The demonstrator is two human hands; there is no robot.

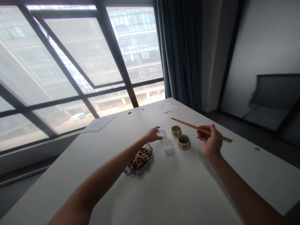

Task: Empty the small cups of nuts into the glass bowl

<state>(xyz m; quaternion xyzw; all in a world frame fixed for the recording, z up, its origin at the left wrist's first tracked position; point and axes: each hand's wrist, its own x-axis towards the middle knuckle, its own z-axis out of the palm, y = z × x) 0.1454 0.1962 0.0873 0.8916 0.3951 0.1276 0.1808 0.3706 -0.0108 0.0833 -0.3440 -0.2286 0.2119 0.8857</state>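
My left hand [152, 134] reaches across the table with thumb and fingers around a small white plastic container [162, 133]. A second white container [168, 147], squarish, stands just in front of that one. Held up in my right hand [211, 142] is a pair of wooden chopsticks [192, 125], their tips pointing left. Below those tips sit two cream-coloured pots with dark characters: the farther pot [176, 133] holds some brownish pieces, while the nearer pot [184, 144] has dark contents. Under my left forearm a crinkled-edge dish [151, 157] is heaped with peanuts [140, 159].
Everything stands on a white table [145, 200]. Paper sheets [99, 123] lie at its left edge, and more paper [167, 107] is at the far end. Beyond are large windows [82, 50], a dark blue curtain [182, 56] and a glass panel at right.
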